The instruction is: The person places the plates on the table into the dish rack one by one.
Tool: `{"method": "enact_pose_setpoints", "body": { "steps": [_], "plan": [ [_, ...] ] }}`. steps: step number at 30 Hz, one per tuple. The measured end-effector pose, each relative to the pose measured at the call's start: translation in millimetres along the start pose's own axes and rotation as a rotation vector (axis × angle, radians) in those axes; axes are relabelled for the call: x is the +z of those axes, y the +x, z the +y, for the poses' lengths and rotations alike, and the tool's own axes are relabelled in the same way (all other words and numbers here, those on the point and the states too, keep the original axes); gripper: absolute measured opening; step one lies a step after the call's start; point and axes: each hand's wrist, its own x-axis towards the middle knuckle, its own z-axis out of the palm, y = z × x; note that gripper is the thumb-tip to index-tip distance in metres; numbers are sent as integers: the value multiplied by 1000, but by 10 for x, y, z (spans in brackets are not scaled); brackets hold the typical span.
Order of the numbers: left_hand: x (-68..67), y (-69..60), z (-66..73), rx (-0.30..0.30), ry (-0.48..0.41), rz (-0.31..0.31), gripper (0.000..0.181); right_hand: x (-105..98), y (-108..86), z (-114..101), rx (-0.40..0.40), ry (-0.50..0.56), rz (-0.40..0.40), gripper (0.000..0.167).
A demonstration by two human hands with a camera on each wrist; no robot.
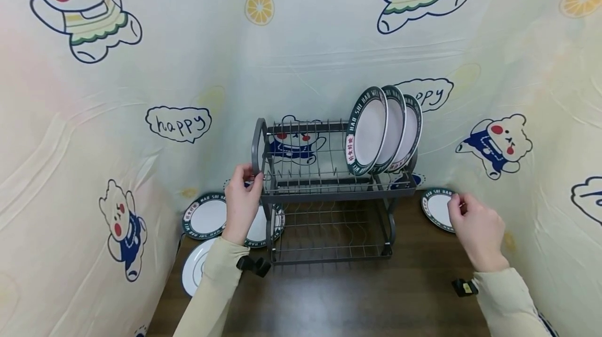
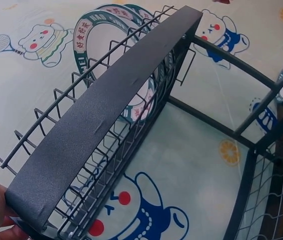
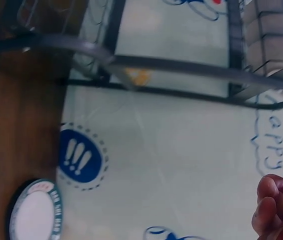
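A dark grey two-tier dish rack stands on the brown table. My left hand grips the left end of its upper tier; in the left wrist view the thumb and fingers are at the corner of its flat front bar. Three white oval plates with green lettered rims, the foremost plate among them, stand on edge at the upper tier's right end. My right hand is raised right of the rack, its fingers loosely curled with nothing visible in them. From above it partly covers a small plate.
Left of the rack lie a green-rimmed plate, another plate partly behind the left hand, and a white plate partly under the sleeve. Printed cloth hangs behind and at both sides of the table.
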Motion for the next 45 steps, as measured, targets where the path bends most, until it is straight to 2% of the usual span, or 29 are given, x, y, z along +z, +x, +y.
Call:
{"method": "enact_pose_setpoints", "body": {
  "steps": [4,11,20,31,45],
  "plan": [
    [-6,-6,1,0,-1,0,21,44,-38,112,72,-28,-36,33],
    [-7,-6,15,8,6,10,21,135,-111,329,229,-87,-191,34],
    [-14,-13,23,-16,16,-4,22,219,-176,603,351,-115,-380,44],
    [-13,-14,24,-21,10,-2,22,352,-327,920,413,-116,-459,44],
    [3,-14,19,-14,18,12,23,501,-461,1211,470,-130,-518,44]
  ]
}}
